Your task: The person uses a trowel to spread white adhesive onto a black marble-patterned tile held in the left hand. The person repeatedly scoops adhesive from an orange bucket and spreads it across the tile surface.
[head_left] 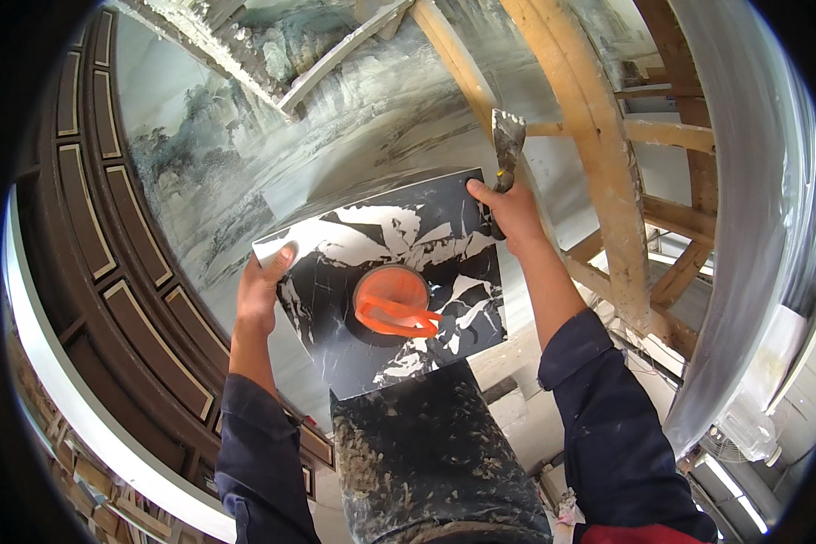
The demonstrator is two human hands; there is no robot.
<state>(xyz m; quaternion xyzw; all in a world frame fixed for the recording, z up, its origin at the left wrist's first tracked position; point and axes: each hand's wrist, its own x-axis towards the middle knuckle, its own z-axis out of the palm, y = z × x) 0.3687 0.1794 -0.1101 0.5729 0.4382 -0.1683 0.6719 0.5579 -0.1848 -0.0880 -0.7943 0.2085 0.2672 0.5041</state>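
A black-and-white marble-patterned tile (pixel 322 313) is held up in front of me, slightly tilted. My left hand (pixel 261 288) grips its left edge, thumb on the face. At the upper right corner my right hand (pixel 510 210) presses a thumb on the tile. That same hand also holds a putty knife (pixel 508 136), blade up, with pale residue on it. An orange suction cup lifter (pixel 394 299) with a loop handle sits on the middle of the tile face; neither hand touches it. The fingers behind the tile are hidden.
Behind the tile is a grey-green landscape-patterned wall (pixel 335 136). Wooden beams (pixel 576 118) stand at the right, near a translucent plastic sheet (pixel 752 181). Dark brown panelling (pixel 100 208) curves along the left. Below the tile is a dark surface (pixel 435 453) splattered with dried material.
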